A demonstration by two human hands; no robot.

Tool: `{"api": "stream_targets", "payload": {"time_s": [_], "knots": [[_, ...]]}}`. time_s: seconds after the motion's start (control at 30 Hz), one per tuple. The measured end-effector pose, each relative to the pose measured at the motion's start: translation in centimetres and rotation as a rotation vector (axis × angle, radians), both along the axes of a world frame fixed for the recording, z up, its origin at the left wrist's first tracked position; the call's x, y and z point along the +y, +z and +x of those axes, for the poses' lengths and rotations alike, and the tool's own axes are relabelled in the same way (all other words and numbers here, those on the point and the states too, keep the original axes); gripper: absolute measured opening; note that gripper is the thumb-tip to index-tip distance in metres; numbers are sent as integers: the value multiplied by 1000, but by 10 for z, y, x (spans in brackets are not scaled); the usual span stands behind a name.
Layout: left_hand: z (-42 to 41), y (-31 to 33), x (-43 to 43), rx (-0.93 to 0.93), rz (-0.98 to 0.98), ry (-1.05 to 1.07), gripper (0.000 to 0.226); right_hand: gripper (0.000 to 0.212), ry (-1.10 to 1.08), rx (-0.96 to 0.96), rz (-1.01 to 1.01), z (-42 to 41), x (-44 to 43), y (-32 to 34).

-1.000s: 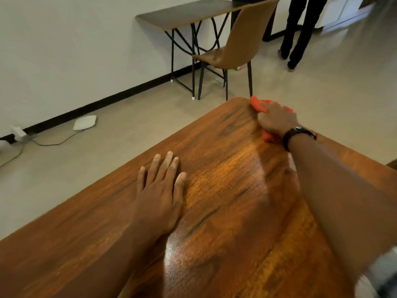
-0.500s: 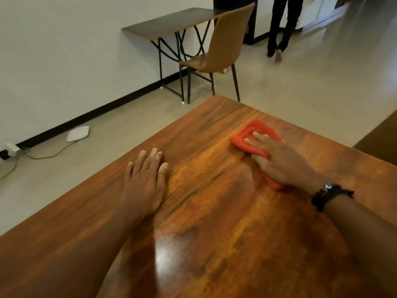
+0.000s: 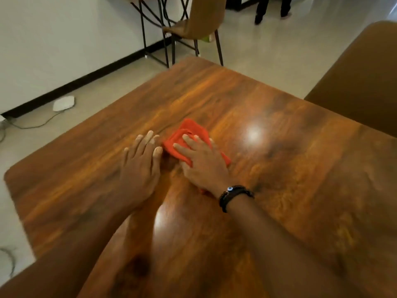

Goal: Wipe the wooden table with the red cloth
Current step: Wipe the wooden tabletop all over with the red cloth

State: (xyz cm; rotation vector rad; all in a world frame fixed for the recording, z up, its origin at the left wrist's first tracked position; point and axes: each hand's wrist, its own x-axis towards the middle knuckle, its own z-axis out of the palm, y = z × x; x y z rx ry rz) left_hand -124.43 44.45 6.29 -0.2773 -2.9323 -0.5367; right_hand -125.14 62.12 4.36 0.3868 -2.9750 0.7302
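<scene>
A glossy wooden table (image 3: pixel 279 147) fills most of the view. The red cloth (image 3: pixel 189 131) lies bunched near the table's middle. My right hand (image 3: pixel 202 162), with a dark bracelet at the wrist, presses flat on the cloth with straight fingers and covers its near half. My left hand (image 3: pixel 140 166) rests flat on the bare wood just left of the cloth, its thumb close to the cloth's edge.
A brown chair back (image 3: pixel 361 82) stands at the table's right edge. Beyond the far corner are another brown chair (image 3: pixel 197 22) and a black-legged side table (image 3: pixel 150 24). A person's legs (image 3: pixel 272 7) show at the top. A white device (image 3: pixel 63 103) with cables lies on the floor at left.
My right hand has drawn the red cloth from the far corner back toward me and leftward, up beside my left hand. The view has tilted down and right, revealing the chair back.
</scene>
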Motion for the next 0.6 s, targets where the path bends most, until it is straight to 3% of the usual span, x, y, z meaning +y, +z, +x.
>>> {"api": "stream_targets", "payload": {"time_s": [0.1,0.2,0.47,0.6], "knots": [[66,8,-3,-8,94,-14,53,54,83,-28,-23,74,-25,2],[130,10,-21,-137,216,41,60,54,128,-68,-54,157,-43,2],[369,23,-33,-372,12,-51,77,56,174,-200,-19,397,-42,15],[473,33,-2,-481,35,-78,84,62,117,-246,-13,512,-21,19]]}}
